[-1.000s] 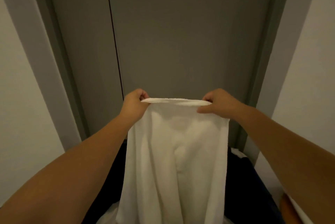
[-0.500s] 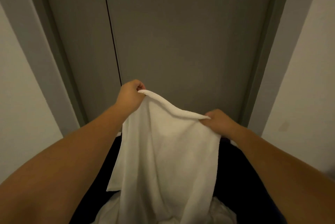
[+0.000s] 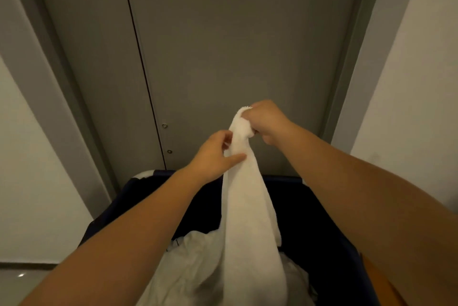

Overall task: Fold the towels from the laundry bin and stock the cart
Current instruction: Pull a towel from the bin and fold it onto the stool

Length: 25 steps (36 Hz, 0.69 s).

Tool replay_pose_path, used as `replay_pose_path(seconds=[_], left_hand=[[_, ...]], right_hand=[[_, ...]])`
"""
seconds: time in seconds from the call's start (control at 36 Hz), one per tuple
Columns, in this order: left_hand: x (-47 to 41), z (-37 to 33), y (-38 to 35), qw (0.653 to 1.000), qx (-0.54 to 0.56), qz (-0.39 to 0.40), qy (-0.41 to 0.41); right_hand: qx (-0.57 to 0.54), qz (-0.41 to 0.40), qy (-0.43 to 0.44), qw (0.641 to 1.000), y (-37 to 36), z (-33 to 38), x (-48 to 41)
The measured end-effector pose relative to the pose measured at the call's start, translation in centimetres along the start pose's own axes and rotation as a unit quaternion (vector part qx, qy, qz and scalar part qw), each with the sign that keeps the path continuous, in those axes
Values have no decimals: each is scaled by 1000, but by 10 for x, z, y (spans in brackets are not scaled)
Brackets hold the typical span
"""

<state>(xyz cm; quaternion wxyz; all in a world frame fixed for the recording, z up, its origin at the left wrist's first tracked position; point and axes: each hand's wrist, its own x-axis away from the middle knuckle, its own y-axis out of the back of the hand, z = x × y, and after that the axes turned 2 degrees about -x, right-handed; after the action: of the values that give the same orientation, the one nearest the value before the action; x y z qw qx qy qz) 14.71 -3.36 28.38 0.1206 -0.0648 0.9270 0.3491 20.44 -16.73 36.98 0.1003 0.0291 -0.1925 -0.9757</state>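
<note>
A white towel [image 3: 250, 211] hangs as a narrow folded strip over the dark blue laundry bin [image 3: 329, 243]. My right hand [image 3: 267, 122] grips the towel's top end, fingers curled round it. My left hand [image 3: 213, 157] sits just below and to the left, pinching the towel's edge between thumb and fingers. More white linen [image 3: 193, 266] lies crumpled in the bin under the hanging towel. No cart is in view.
A grey double door [image 3: 223, 45] with a vertical seam stands straight ahead behind the bin, framed by white walls [image 3: 416, 82] on both sides. An orange-brown surface [image 3: 381, 283] shows at the lower right edge. A strip of floor [image 3: 22, 281] shows at lower left.
My hands came together: the towel, held spread wide by its two top corners, now hangs doubled as a narrow strip. My right hand rose and holds the top; the left shifted right and lower.
</note>
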Motion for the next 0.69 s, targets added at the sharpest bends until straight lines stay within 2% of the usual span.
replay_pose_path(seconds=[0.06, 0.17, 0.22, 0.39, 0.53, 0.64, 0.69], left_hand=[[-3, 1, 0, 999, 38, -14, 14], [-6, -3, 4, 990, 118, 69, 18], [-9, -5, 3, 991, 109, 81, 17], [-16, -22, -2, 997, 46, -59, 13], [-27, -45, 19, 994, -20, -100, -43], [-37, -57, 39, 988, -34, -139, -52], [-40, -62, 50, 987, -46, -145, -55]], right_hand=[[51, 18, 13, 998, 2, 3, 6], [91, 33, 80, 992, 10, -2, 13], [98, 43, 102, 989, 13, -6, 15], [128, 55, 156, 978, 30, -20, 23], [187, 79, 69, 977, 50, -52, 23], [174, 73, 32, 982, 45, -83, 23], [125, 72, 16, 989, 39, -96, 24]])
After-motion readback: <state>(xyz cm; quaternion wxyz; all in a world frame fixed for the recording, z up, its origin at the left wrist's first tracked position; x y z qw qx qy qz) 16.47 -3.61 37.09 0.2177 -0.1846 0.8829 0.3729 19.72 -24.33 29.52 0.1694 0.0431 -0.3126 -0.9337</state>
